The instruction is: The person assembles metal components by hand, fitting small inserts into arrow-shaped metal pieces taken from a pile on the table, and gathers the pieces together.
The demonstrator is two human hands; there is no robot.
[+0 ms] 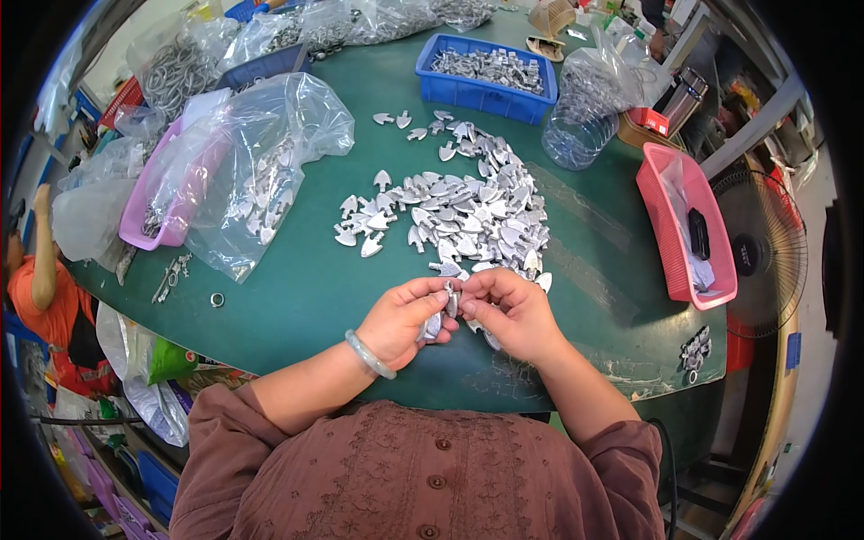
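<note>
Both of my hands meet above the near edge of a heap of silvery, arrowhead-shaped metal pieces [477, 211]. In my left hand [396, 322], the fingers are closed around a small metal piece [452, 299] held upright, and another metal piece [433, 327] shows between its lower fingers. My right hand [515, 315] pinches at the side of the upright piece with thumb and forefinger. The fingertips partly cover that piece, so its full shape is hidden. A few arrowhead pieces lie just under and beyond the hands.
On the green table [297, 310], a blue tray [486, 103] holds small metal parts at the far side. At left are a clear plastic bag [306, 117] and a purple basket [139, 211]; at right, a pink basket [670, 207], plastic jar [576, 139] and fan [760, 256]. Another person [45, 297] is far left.
</note>
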